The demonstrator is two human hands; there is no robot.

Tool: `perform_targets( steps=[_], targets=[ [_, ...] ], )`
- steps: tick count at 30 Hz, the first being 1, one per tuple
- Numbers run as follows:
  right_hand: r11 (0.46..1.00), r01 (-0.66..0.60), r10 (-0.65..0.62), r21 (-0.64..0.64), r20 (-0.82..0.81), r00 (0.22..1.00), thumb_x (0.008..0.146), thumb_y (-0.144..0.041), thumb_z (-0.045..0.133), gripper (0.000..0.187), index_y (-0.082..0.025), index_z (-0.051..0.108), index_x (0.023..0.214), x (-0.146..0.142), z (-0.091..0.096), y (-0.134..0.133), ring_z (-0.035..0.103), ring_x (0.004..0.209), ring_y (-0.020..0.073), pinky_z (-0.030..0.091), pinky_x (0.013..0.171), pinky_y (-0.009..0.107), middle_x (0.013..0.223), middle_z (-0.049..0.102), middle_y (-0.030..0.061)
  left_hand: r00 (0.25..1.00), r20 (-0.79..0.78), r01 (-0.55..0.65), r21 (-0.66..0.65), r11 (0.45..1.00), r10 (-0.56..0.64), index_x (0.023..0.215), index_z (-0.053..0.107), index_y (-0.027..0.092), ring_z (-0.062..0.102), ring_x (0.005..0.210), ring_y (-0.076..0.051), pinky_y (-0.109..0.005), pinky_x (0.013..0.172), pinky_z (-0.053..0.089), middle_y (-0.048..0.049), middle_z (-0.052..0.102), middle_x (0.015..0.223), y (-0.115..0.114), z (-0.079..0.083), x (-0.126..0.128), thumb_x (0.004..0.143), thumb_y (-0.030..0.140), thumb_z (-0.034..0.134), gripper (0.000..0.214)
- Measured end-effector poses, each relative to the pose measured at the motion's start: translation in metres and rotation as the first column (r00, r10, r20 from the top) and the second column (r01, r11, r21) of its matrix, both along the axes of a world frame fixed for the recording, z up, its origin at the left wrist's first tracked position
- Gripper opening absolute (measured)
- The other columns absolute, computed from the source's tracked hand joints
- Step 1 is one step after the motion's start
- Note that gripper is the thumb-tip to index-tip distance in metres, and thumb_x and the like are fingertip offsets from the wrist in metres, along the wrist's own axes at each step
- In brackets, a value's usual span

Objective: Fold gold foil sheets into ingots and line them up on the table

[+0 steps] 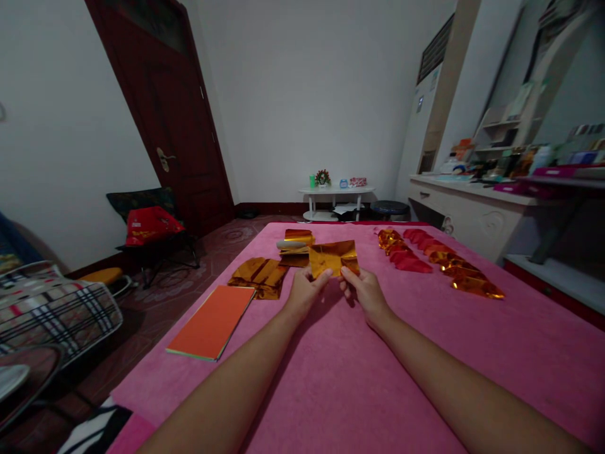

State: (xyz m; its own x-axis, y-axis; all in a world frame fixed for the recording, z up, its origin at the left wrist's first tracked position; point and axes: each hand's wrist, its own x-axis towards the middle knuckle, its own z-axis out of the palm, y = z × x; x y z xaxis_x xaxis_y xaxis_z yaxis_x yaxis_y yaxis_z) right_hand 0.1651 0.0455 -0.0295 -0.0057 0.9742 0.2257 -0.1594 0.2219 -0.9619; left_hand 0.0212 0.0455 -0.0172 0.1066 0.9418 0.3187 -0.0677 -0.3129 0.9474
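Observation:
Between both hands is a creased sheet of gold foil paper (333, 256), held up above the pink cloth. My left hand (307, 291) pinches its lower left edge with the thumb in front. The lower right edge is gripped by my right hand (363, 290), fingers curled behind. Left of my left hand lies a spread of creased gold foil sheets (261, 275). Just behind the held sheet sits another gold foil stack (302, 236) with a grey, rounded bar-like object (291, 244) on it. Nearer to me, at left, lies a stack of orange paper (213, 320).
Folded gold and red pieces lie in two rows at the right: a left row (405, 257) and a right row (458, 268). The pink-covered table (331, 378) spans the foreground. Beyond it stand a small white table (336, 191), a black stool (390, 207) and a chair with a red bag (154, 225).

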Motion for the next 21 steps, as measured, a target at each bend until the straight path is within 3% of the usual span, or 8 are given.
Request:
perform_targets(
  steps=[4, 7, 9, 12, 14, 16, 21],
  targets=[
    [0.998, 0.058, -0.058, 0.009, 0.018, 0.998, 0.071, -0.055, 0.062, 0.039, -0.018, 0.055, 0.064, -0.012, 0.0, -0.009, 0.04, 0.034, 0.0082, 0.027, 0.031, 0.02, 0.044, 0.049, -0.0039, 0.998, 0.057, 0.013, 0.075, 0.997, -0.017, 0.069, 0.061, 0.013, 0.047, 0.046, -0.009, -0.022, 0.047, 0.037, 0.0, 0.056, 0.055, -0.012, 0.002, 0.012, 0.072, 0.045, 0.066, 0.033],
    [1.0, 0.021, -0.021, 0.003, 0.023, 1.0, 0.072, -0.054, 0.062, 0.04, -0.018, 0.054, 0.06, -0.018, 0.002, -0.015, 0.037, 0.033, 0.0073, 0.025, 0.03, 0.02, 0.044, 0.048, -0.0038, 0.992, 0.125, -0.034, 0.097, 0.995, 0.022, 0.066, 0.057, 0.014, 0.049, 0.051, -0.01, -0.022, 0.052, 0.04, 0.0004, 0.055, 0.056, -0.015, 0.002, 0.018, 0.077, 0.043, 0.06, 0.031],
    [1.0, 0.016, -0.016, -0.001, 0.014, 1.0, 0.073, -0.054, 0.061, 0.039, -0.017, 0.057, 0.063, -0.017, 0.004, -0.016, 0.036, 0.032, 0.0066, 0.023, 0.029, 0.02, 0.045, 0.048, -0.0038, 0.988, 0.117, -0.111, 0.109, 0.988, 0.098, 0.06, 0.052, 0.015, 0.045, 0.049, -0.009, -0.021, 0.05, 0.037, 0.0022, 0.05, 0.052, -0.011, 0.002, 0.015, 0.078, 0.043, 0.058, 0.034],
    [0.992, 0.122, -0.122, 0.003, -0.032, 0.992, 0.071, -0.053, 0.063, 0.037, -0.016, 0.059, 0.065, -0.005, 0.006, -0.01, 0.035, 0.031, 0.0058, 0.022, 0.028, 0.02, 0.047, 0.051, -0.0035, 0.961, 0.074, -0.275, 0.132, 0.952, 0.267, 0.046, 0.038, 0.017, 0.033, 0.043, -0.006, -0.021, 0.045, 0.027, 0.0051, 0.035, 0.043, 0.004, 0.0, -0.003, 0.078, 0.044, 0.057, 0.046],
    [0.978, 0.207, -0.206, 0.015, -0.071, 0.976, 0.069, -0.052, 0.065, 0.037, -0.016, 0.059, 0.065, 0.007, 0.006, -0.003, 0.036, 0.032, 0.0056, 0.023, 0.029, 0.02, 0.048, 0.052, -0.0032, 0.894, 0.151, -0.438, 0.09, 0.894, 0.423, 0.044, 0.034, 0.018, 0.028, 0.04, -0.006, -0.021, 0.042, 0.022, 0.006, 0.03, 0.04, 0.015, -0.001, -0.019, 0.08, 0.046, 0.053, 0.049],
    [0.974, 0.228, -0.226, 0.013, -0.082, 0.971, 0.066, -0.05, 0.068, 0.036, -0.016, 0.059, 0.066, 0.016, 0.005, 0.003, 0.038, 0.034, 0.0059, 0.024, 0.029, 0.019, 0.05, 0.053, -0.0028, 0.848, 0.227, -0.5, 0.047, 0.865, 0.478, 0.047, 0.035, 0.017, 0.028, 0.039, -0.005, -0.02, 0.041, 0.022, 0.0066, 0.031, 0.041, 0.022, -0.003, -0.03, 0.08, 0.05, 0.053, 0.049],
    [0.997, 0.063, -0.063, -0.036, 0.0, 0.998, 0.069, -0.05, 0.066, 0.036, -0.014, 0.061, 0.066, 0.009, -0.001, 0.002, 0.04, 0.035, 0.0064, 0.027, 0.031, 0.018, 0.049, 0.054, -0.0017, 0.936, 0.288, -0.195, -0.06, 0.979, 0.204, 0.085, 0.06, 0.015, 0.048, 0.047, -0.006, -0.017, 0.043, 0.031, 0.0009, 0.057, 0.064, 0.022, -0.002, -0.023, 0.072, 0.056, 0.061, 0.044]
  ],
)
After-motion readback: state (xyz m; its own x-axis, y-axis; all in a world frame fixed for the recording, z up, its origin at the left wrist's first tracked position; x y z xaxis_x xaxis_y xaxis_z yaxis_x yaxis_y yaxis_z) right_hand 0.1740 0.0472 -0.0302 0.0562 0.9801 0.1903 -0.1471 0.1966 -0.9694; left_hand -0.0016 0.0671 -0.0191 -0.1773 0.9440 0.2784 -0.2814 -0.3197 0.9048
